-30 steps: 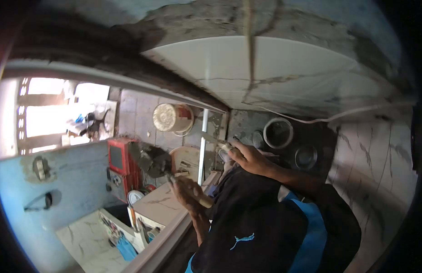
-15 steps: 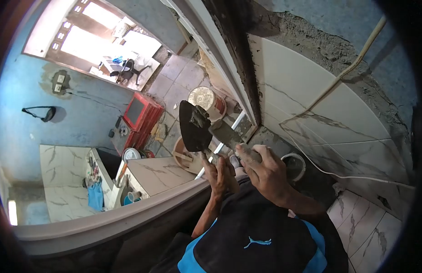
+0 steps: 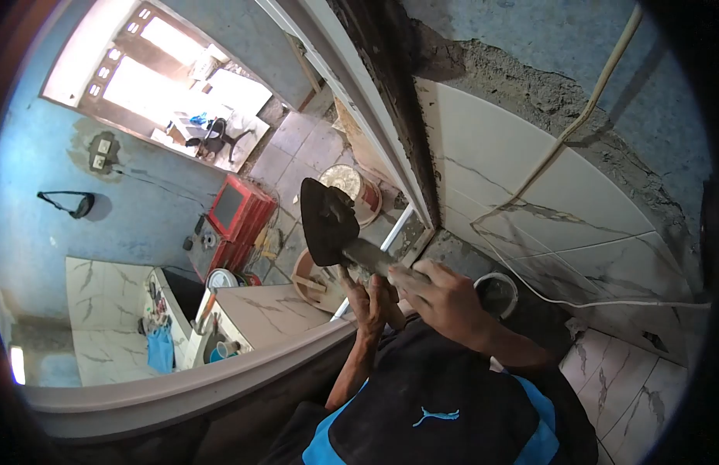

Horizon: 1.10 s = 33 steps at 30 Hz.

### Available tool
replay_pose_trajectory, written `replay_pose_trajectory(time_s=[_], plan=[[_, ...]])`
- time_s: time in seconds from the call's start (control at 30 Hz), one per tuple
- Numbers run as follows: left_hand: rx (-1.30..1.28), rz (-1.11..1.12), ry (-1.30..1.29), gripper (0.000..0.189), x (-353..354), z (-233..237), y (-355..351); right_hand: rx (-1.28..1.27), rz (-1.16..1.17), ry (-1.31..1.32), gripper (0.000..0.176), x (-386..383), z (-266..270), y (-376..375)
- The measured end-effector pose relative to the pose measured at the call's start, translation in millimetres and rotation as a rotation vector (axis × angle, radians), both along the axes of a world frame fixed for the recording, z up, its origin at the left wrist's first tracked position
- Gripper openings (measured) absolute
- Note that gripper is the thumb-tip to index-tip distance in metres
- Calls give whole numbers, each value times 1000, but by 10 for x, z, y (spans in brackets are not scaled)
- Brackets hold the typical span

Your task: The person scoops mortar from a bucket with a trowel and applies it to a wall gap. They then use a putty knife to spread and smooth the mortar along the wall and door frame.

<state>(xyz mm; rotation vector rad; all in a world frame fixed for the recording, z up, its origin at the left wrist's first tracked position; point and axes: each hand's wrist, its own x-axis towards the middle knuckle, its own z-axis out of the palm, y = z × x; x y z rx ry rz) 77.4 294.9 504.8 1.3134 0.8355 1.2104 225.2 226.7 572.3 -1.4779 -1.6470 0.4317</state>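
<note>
Scraper (image 3: 368,256) has slid lower across the trowel (image 3: 327,225), off the mortar lump (image 3: 337,203), both held up near the tiled wall (image 3: 491,155), right hand (image 3: 444,298) and left hand (image 3: 371,298) fingers closed on the handles; looks like loading mortar, next needs the trowel kept level.

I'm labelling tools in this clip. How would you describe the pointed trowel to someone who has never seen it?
Start at the white marbled wall tiles on the right, then drop to the two hands below them. The left hand holds up the trowel: a broad, dark, pointed blade with a lump of mortar, unlike the narrow grey blade in the right hand.
</note>
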Motion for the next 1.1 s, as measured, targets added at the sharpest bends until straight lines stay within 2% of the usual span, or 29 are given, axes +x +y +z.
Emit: replay_pose_trajectory(time_s=[0.03, 0.1, 0.13, 0.17, 0.23, 0.27, 0.37, 0.4, 0.43, 0.5, 0.53, 0.57, 0.63, 0.67, 0.7, 0.77, 0.8, 0.87, 0.93, 1.0, 1.07, 1.1], plan=[[8, -1, -1, 72, -7, 41, 22, 8, -1, -1, 41, 59, 30, -22], [-146, -92, -239, 70, -36, 179, 13, -71, 58, 550, 35, 171, 79, -72], [-194, -92, -265, 60, -28, 225, 25, -148, 16, 726, 34, 222, 105, -83], [-195, -97, -263, 60, -70, 241, 36, -147, 11, 728, 34, 275, 110, -58], [-296, -294, -418, 52, -185, 284, 68, -257, 14, 998, 35, 419, 120, 38], [-294, -303, -412, 52, -227, 304, 76, -251, 33, 1018, 37, 475, 86, 80], [-504, -490, -784, 47, -318, 352, 72, -174, 81, 971, 35, 535, 66, 162], [-491, -542, -814, 42, -343, 340, 70, -173, 81, 970, 35, 540, 80, 180], [-492, -541, -815, 42, -380, 286, 72, -124, 86, 907, 34, 537, 99, 195], [-640, -769, -1106, 40, -426, 213, 75, -82, 86, 842, 33, 579, 137, 212], [-769, -799, -1102, 36, -446, 286, 58, -3, 63, 665, 32, 630, 165, 224], [-772, -797, -1107, 36, -429, 299, 51, 75, 42, 486, 32, 676, 199, 232], [-831, -1021, -1218, 41, -399, 305, 52, 74, 46, 399, 33, 769, 295, 226], [-846, -1039, -1217, 46, -392, 306, 34, 76, 49, 318, 34, 796, 323, 231], [-844, -1038, -1224, 46, -401, 303, 21, 72, 51, 313, 34, 807, 328, 251], [-921, -995, -1185, 45, -417, 294, 4, 300, 22, 24, 34, 835, 345, 286], [-920, -1003, -1191, 45, -430, 287, -15, 300, 20, 15, 34, 839, 379, 277], [-976, -898, -1151, 43, -448, 270, -24, 269, -22, -228, 36, 856, 472, 252], [-934, -908, -1160, 38, -450, 221, -7, 273, -43, -342, 38, 882, 506, 224], [-904, -901, -1165, 45, -480, 230, -28, 279, -69, -506, 40, 877, 536, 180], [-887, -759, -950, 49, -500, 301, -29, 235, -66, -578, 40, 858, 652, 120], [-884, -772, -943, 49, -524, 281, -47, 185, -53, -642, 41, 842, 685, 85]])
